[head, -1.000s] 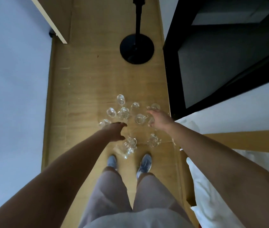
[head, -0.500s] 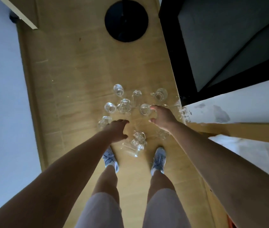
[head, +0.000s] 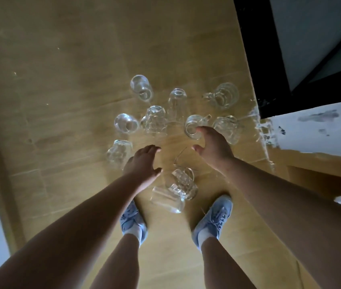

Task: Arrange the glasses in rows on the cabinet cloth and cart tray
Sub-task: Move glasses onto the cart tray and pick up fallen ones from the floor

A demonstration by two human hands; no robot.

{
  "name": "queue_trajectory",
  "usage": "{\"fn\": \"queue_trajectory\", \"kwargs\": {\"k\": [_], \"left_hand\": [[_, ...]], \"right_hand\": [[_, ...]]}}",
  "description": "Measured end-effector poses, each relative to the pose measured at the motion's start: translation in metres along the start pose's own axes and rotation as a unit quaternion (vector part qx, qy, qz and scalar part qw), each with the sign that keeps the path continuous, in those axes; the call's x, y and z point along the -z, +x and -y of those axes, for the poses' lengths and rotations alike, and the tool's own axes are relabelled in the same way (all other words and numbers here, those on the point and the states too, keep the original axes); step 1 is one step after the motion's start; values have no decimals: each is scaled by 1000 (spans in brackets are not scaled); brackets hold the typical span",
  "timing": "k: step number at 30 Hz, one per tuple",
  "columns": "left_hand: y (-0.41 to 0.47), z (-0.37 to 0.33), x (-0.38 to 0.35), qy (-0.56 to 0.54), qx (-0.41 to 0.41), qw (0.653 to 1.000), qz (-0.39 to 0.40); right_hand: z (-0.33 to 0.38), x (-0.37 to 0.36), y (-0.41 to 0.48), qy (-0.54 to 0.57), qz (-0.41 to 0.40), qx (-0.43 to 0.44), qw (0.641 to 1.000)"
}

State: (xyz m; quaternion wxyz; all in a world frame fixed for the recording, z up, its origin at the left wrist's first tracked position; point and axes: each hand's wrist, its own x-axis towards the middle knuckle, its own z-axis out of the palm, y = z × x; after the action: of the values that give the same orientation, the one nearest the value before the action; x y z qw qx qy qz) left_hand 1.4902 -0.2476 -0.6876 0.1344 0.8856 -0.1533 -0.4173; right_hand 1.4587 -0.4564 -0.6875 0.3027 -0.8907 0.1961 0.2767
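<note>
Clear glasses (some w/ handles) lie scattered.

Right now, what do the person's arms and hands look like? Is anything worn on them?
The left hand and the right hand wear no gloves, and the arms have no sleeves as far up as the picture shows. I see no watch, bracelet or ring. The picture is dim and slightly blurred, so a thin ring could escape notice.

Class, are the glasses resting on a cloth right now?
No, the glasses sit directly on the wooden floor, with no cloth under them.
</note>
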Motion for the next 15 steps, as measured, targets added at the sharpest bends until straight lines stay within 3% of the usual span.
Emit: {"fn": "queue_trajectory", "kwargs": {"k": [5,11,15], "left_hand": [[78,26,-33,1,9,992,-128],[162,47,-54,-37,65,991,-110],[189,63,-70,-10,45,993,-110]], "right_hand": [[-32,-45,66,-14,-5,-8,1000],[-58,-97,112,-41,-22,-57,997],[-57,-116,124,-71,-28,-50,996]]}}
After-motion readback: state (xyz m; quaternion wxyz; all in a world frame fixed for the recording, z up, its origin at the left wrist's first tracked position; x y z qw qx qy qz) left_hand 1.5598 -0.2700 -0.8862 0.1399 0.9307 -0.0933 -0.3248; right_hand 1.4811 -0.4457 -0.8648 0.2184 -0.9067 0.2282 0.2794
